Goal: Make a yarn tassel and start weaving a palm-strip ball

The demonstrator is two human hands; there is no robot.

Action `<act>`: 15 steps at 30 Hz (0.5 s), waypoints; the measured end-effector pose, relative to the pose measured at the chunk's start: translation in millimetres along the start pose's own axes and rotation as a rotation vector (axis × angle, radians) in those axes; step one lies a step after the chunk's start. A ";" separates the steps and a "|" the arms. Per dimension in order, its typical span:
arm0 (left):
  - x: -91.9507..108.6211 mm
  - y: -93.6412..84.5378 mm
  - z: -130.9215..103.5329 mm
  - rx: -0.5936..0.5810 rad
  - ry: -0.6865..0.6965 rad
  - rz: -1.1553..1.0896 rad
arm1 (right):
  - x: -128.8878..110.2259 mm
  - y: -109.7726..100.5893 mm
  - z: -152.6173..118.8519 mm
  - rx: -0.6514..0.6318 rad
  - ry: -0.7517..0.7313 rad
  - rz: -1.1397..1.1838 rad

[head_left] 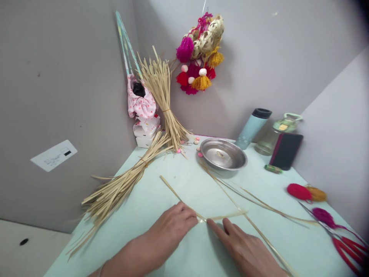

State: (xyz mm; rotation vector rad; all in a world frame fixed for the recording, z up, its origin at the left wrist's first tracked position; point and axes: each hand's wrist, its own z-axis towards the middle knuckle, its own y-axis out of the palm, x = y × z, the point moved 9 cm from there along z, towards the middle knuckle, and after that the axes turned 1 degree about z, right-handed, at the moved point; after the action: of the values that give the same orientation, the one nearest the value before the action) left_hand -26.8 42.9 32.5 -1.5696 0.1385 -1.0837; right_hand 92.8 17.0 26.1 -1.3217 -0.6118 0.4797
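Observation:
My left hand [177, 221] is closed, its fingers pinching a flat, pale straw strip [169, 186] low over the table. One end of the strip sticks out up and to the left. Just right of the pinch, a short straw length [227, 215] runs rightward; a small crossing or fold shows between the hands. My right hand [243, 244] lies there with its index finger stretched out, the tip touching or very near that crossing. Its thumb is hidden. A long straw strip [262, 235] passes diagonally beyond my right hand, crossing the short length's right end.
Two tied straw bundles [122, 188] [164, 104] are at the left. Behind stand a metal bowl [223, 169], blue tumbler [251, 129], green bottle [266, 142] and phone [286, 152]. Yarn [300, 191] and red-handled scissors [346, 250] lie right. Woven tasselled ornaments [206, 42] hang behind.

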 end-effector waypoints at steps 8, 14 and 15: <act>-1.9 26.0 3.3 -0.072 -0.133 0.326 | -10.6 17.5 7.2 0.007 0.002 -0.112; 18.7 52.9 -22.1 -0.062 -0.111 0.416 | -15.4 14.4 6.8 -0.012 0.027 -0.122; 21.0 53.3 -26.9 -0.049 -0.104 0.412 | -16.1 13.8 6.8 -0.017 0.029 -0.125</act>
State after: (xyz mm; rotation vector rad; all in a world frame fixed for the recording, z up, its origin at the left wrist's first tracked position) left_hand -9.3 -6.9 -2.6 -1.5505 0.4015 -0.6794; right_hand 76.5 14.3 11.2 -1.2957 -0.6711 0.3537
